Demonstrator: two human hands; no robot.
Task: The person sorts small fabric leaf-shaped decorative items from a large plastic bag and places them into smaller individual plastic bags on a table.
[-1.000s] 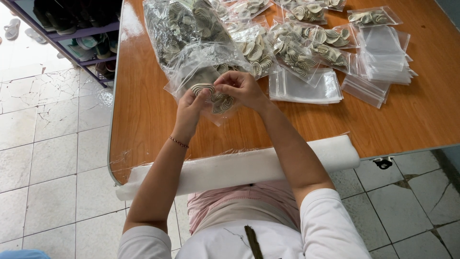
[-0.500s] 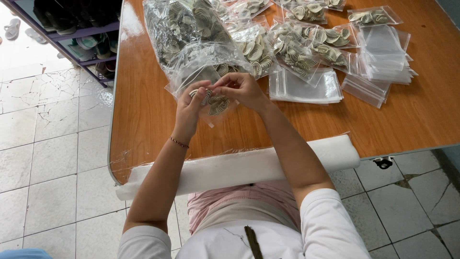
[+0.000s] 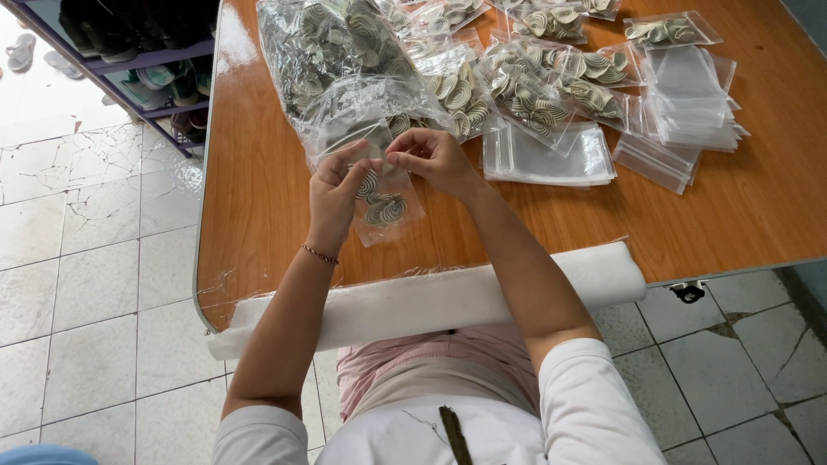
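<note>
Both hands meet over the near left part of the wooden table (image 3: 258,215), holding a small clear bag (image 3: 386,200) with a few striped coiled pieces (image 3: 379,205) inside. The left hand (image 3: 338,191) grips the bag's left edge, fingers curled and pressed on the plastic. The right hand (image 3: 432,158) pinches the bag's top edge between thumb and fingertips. The bag hangs just above the tabletop. Just beyond the hands lies a large clear sack (image 3: 332,60) full of the same coils. To the far right sit several filled small bags (image 3: 543,82), and near them a stack of empty bags (image 3: 689,95). A white padded roll (image 3: 431,301) lines the table's near edge.
</note>
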